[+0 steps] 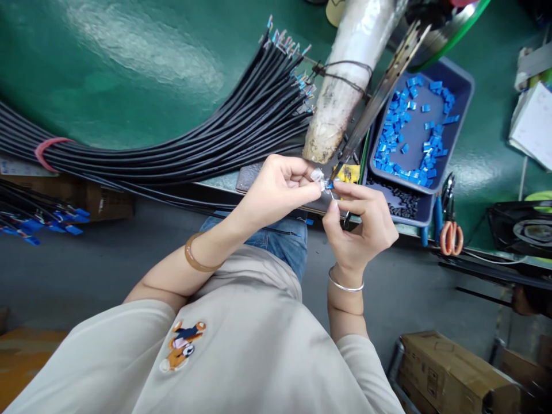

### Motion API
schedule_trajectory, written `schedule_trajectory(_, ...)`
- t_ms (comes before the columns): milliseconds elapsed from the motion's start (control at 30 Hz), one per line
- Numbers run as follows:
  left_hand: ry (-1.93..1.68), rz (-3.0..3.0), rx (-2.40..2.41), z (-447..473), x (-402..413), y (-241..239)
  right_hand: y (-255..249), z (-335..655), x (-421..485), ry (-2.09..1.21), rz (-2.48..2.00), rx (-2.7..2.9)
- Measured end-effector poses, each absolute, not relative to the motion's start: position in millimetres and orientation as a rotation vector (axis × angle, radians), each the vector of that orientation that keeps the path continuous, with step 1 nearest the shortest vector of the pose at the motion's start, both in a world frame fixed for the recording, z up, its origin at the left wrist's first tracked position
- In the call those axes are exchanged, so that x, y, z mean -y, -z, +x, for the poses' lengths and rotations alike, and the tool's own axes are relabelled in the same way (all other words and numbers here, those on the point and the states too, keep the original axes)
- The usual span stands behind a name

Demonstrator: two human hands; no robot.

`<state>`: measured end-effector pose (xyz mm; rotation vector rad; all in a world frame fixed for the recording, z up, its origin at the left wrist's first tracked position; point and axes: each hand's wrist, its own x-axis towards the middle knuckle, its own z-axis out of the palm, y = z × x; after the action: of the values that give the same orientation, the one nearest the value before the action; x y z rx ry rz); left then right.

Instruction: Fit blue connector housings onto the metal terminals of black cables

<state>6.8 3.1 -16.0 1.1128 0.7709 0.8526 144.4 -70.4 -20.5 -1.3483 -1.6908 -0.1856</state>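
Observation:
My left hand [276, 187] is closed in a pinch, with a small crumpled whitish piece [318, 176] at its fingertips. My right hand [362, 221] faces it, thumb and index finger pinched on a thin pale wire [332, 196]. A small blue connector [330, 185] shows between the two hands, close to the right fingertips; whether a finger grips it is hard to see. Just beyond the fingers stand the tip of a wrapped white tube [321, 138] and a metal arm [379, 92]. The fingers partly hide the small parts.
Black cables [194, 144] with stripped ends, tied by a red band [45, 152], lie across the green table [142, 57]. At right, a grey-blue bin [468, 98] of blue connectors sits over another with black parts [401, 198]. Orange-handled scissors [451, 237] are at the edge.

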Motion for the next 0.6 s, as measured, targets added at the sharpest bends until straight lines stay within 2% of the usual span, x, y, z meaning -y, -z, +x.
schedule_trajectory(267, -0.802, 1.127, -0.749, 6.0, -3.5, 18.3, 23.8, 145.1, 73.2, 0.276, -1.368, 1.71)
schedule_trajectory(433, -0.806, 1.132, -0.714, 3.9, -0.3, 18.3, 22.1, 143.3, 77.5, 0.075, -1.405, 1.628)
schedule_trajectory(600, -0.812, 1.18, -0.708, 2.3, 2.2, 22.8, 20.7, 140.9, 80.0, 0.049, -1.374, 1.625)
